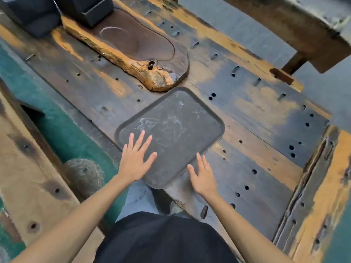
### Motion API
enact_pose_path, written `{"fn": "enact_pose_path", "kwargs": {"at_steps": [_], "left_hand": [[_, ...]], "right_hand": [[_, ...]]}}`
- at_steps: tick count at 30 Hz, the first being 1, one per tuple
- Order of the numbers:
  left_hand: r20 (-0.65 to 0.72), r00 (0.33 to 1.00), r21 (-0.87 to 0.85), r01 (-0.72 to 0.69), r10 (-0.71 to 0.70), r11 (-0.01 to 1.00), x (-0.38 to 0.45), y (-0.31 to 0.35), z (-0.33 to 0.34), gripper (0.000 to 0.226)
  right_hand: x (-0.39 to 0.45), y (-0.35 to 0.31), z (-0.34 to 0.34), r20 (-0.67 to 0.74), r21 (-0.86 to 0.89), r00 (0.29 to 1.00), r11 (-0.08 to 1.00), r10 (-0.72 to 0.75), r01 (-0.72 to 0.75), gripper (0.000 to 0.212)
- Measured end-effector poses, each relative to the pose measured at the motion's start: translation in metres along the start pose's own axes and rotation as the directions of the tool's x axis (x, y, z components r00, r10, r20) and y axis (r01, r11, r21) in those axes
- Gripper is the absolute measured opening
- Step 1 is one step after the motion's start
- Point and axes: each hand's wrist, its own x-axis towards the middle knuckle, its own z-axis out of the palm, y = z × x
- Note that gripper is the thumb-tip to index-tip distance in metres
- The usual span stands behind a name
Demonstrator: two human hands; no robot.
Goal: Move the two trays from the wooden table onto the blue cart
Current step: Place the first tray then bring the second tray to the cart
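A dark flat tray (176, 128) lies in the middle of the frame on a worn wooden table (256, 118) dotted with holes, its near corner jutting past the table's edge. The tray is bare, with pale scuffs on its surface. The left hand (135, 160) is open, fingers spread, palm down over the tray's lower left edge. The right hand (203, 176) is open too, fingers together, just beside the tray's lower right edge; whether either hand touches the tray cannot be told. Neither grips anything. Up and left of the dark tray, nearly touching its far corner, lies a wooden tray (133, 48) cut from a slab, with a rough bark-like rim. Two dark boxes (57, 10) stand at the upper left of the frame. Green floor (62, 126) shows at the left.
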Motion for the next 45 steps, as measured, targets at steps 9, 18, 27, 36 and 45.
{"fn": "enact_pose_path", "kwargs": {"at_steps": [9,18,27,36,45], "left_hand": [[0.248,0.968,-0.326,0.111,-0.028,0.939,0.18,-0.057,-0.067,0.047],[0.769,0.609,-0.455,0.735,-0.195,0.503,0.289,-0.074,-0.084,0.092],[0.881,0.455,-0.302,0.748,-0.126,0.591,0.333,-0.077,-0.078,0.098],[0.904,0.423,-0.278,0.701,-0.069,0.657,0.318,-0.041,-0.074,0.092],[0.934,0.356,-0.242,0.604,0.014,0.759,0.257,0.054,-0.037,0.093]], "right_hand": [[0.054,-0.028,0.002,0.079,0.788,0.797,0.451,0.599,-0.418,0.066],[0.076,-0.022,0.011,0.33,0.934,0.71,-0.105,0.623,-0.341,0.076],[0.087,-0.011,0.012,0.381,0.922,0.719,-0.18,0.581,-0.343,0.086],[0.054,0.008,0.012,0.349,0.935,0.708,-0.179,0.614,-0.305,0.088],[-0.055,0.071,0.019,0.285,0.952,0.673,-0.282,0.682,-0.118,0.084]]}}
